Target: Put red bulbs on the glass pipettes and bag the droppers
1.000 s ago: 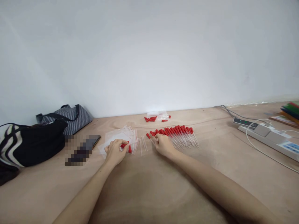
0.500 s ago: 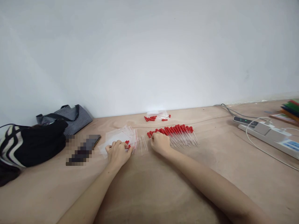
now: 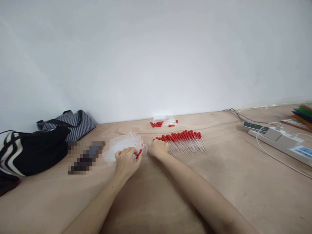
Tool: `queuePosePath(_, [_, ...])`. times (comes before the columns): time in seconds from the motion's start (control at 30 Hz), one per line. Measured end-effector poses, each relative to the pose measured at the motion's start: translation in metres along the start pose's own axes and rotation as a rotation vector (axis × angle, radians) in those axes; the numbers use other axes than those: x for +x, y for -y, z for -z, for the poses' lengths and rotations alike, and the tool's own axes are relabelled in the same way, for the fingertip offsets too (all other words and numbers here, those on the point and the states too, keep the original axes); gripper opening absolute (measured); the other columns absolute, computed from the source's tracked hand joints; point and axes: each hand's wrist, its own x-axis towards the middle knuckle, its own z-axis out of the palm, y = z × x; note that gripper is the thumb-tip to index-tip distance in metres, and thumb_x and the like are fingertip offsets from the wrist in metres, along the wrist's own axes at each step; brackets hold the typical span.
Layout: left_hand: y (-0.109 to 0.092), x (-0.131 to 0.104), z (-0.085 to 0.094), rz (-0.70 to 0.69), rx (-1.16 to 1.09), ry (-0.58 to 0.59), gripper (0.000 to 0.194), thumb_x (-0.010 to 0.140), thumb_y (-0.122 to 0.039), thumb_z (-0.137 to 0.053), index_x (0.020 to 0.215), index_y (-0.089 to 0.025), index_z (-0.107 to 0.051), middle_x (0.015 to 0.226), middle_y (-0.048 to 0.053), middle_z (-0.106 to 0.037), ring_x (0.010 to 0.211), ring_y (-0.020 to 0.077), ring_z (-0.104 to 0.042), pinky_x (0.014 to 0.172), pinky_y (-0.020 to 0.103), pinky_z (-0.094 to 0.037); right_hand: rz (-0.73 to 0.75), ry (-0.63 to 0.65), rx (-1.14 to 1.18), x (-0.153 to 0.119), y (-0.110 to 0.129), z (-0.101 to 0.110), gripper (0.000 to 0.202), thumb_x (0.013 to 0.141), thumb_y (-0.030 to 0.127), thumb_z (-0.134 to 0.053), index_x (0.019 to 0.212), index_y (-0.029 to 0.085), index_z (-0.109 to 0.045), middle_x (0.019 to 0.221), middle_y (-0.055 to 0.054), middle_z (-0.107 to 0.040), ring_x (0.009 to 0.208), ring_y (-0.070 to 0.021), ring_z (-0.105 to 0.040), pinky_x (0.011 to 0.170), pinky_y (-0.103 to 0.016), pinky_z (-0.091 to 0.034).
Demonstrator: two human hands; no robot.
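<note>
My left hand [image 3: 127, 160] pinches a red rubber dropper bulb [image 3: 138, 153] between thumb and finger, just above the near right part of a stack of clear zip bags [image 3: 117, 148]. Close beside it, my right hand [image 3: 158, 148] has its fingers curled in over a few thin clear dropper tubes [image 3: 147, 155] on the table. Its fingertips are hidden, so whether a tube is in them does not show. Just right of that hand, a slanted row of assembled droppers [image 3: 186, 141] lies side by side, red bulbs away from me and clear tips towards me.
Loose red bulbs [image 3: 157, 124] and a clear bag [image 3: 167, 119] lie near the wall. On the left are a blurred-out dark item [image 3: 87, 157], a striped bag [image 3: 79, 125] and black cloth [image 3: 46, 151]. A white power strip [image 3: 290, 146] with cables is at right, near coloured folders [image 3: 303, 117].
My right hand has moved left from the droppers' end to the bare tubes. In my left hand the red bulb now stands out tilted between thumb and finger.
</note>
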Motion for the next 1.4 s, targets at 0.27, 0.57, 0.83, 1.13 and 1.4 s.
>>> queuePosePath(0.27, [-0.032, -0.021, -0.007, -0.335, -0.340, 0.173, 0.007, 0.073, -0.022, -0.051, 0.068, -0.018, -0.049, 0.068, -0.002, -0.061, 0.065, 0.0151, -0.055, 0.070, 0.031, -0.033, 0.287, -0.168, 0.112, -0.032, -0.069, 0.032, 0.016, 0.080, 0.025, -0.045, 0.077, 0.016, -0.057, 0.083, -0.007, -0.061, 0.076, -0.0159, -0.057, 0.066, -0.025, -0.038])
queuePosePath(0.57, [-0.054, -0.033, -0.015, -0.398, -0.500, 0.282, 0.018, 0.081, -0.021, -0.047, 0.094, -0.023, -0.060, 0.082, 0.001, -0.062, 0.078, 0.0169, -0.057, 0.073, 0.033, -0.035, 0.623, -0.127, 0.273, -0.084, -0.145, 0.037, 0.021, 0.083, 0.014, -0.040, 0.097, 0.018, -0.055, 0.082, -0.004, -0.061, 0.076, -0.0139, -0.055, 0.073, -0.028, -0.036])
queuePosePath(0.83, [-0.052, -0.033, -0.020, -0.363, -0.560, 0.268, 0.017, 0.081, -0.024, -0.047, 0.090, -0.023, -0.062, 0.080, 0.001, -0.062, 0.076, 0.0160, -0.055, 0.074, 0.033, -0.036, 0.676, -0.068, 0.260, -0.097, -0.129, 0.027, 0.021, 0.080, 0.015, -0.042, 0.093, 0.019, -0.058, 0.074, -0.002, -0.062, 0.065, -0.0126, -0.053, 0.073, -0.031, -0.030])
queuePosePath(1.13, [-0.054, -0.032, -0.016, -0.324, -0.605, 0.279, 0.016, 0.082, -0.025, -0.046, 0.088, -0.021, -0.061, 0.077, 0.001, -0.062, 0.073, 0.0155, -0.055, 0.072, 0.031, -0.038, 0.674, -0.096, 0.235, -0.098, -0.127, 0.025, 0.022, 0.080, 0.015, -0.042, 0.095, 0.019, -0.057, 0.073, -0.002, -0.062, 0.065, -0.0116, -0.053, 0.074, -0.030, -0.027])
queuePosePath(1.4, [-0.053, -0.033, -0.018, -0.337, -0.583, 0.252, 0.018, 0.084, -0.025, -0.044, 0.083, -0.021, -0.061, 0.076, 0.000, -0.062, 0.074, 0.0150, -0.055, 0.075, 0.033, -0.034, 0.706, -0.100, 0.230, -0.098, -0.127, 0.023, 0.020, 0.082, 0.017, -0.042, 0.091, 0.020, -0.060, 0.071, -0.002, -0.060, 0.064, -0.0118, -0.051, 0.071, -0.030, -0.026])
